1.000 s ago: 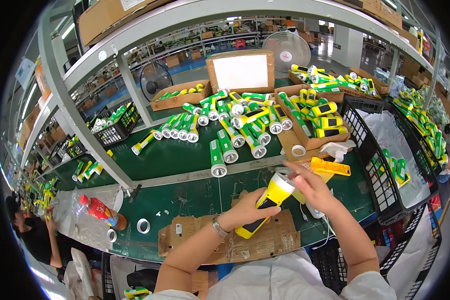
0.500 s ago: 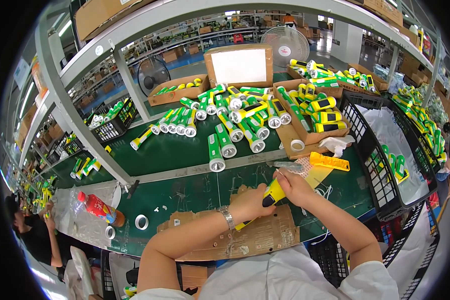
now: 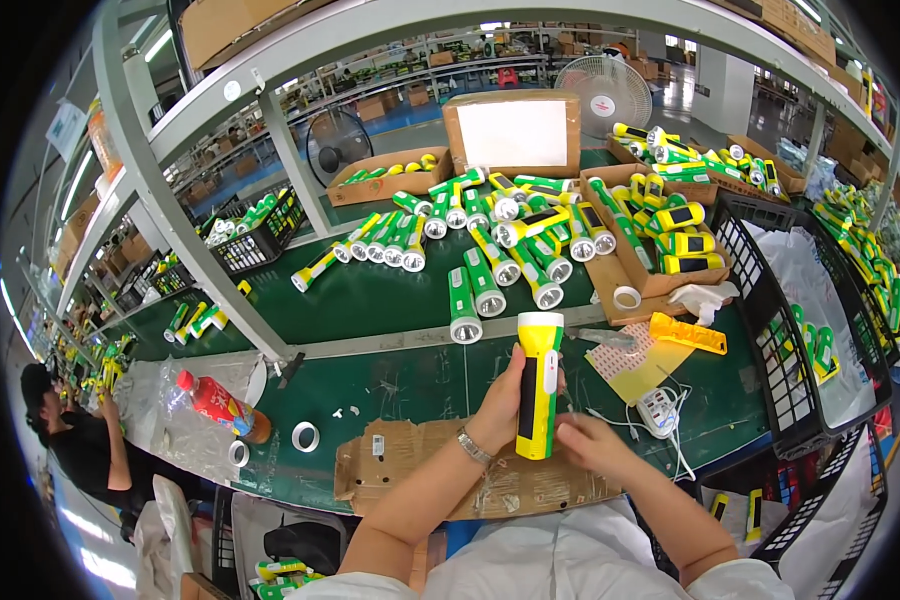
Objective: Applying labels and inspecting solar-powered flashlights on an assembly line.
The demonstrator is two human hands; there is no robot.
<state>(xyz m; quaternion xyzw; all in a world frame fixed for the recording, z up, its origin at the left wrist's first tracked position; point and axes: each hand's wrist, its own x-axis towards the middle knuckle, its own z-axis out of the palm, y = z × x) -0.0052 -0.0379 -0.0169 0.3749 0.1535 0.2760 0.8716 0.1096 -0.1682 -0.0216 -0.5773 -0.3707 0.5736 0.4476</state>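
Note:
My left hand (image 3: 498,408) is wrapped round a yellow and green flashlight (image 3: 538,390), which stands nearly upright with its white lens end at the top. A dark panel runs along the flashlight's body, beside a small button. Right by the flashlight's lower end is my right hand (image 3: 592,444), its fingers bent and slightly blurred; whether they touch it or hold anything does not show. Beneath both hands lies a flattened cardboard sheet (image 3: 400,470) on the green bench (image 3: 390,385).
Beyond my hands lie many flashlights (image 3: 465,305). A carton of flashlights (image 3: 670,278) and a black crate (image 3: 770,340) stand right. Nearby are a yellow plastic part (image 3: 688,333) and a white power strip (image 3: 658,410). Left are a red-capped bottle (image 3: 220,405) and tape rolls (image 3: 306,436).
The flashlight has turned from tilted between both hands to upright in my left hand. My right hand has come off its upper end and moved down. The view has shifted left.

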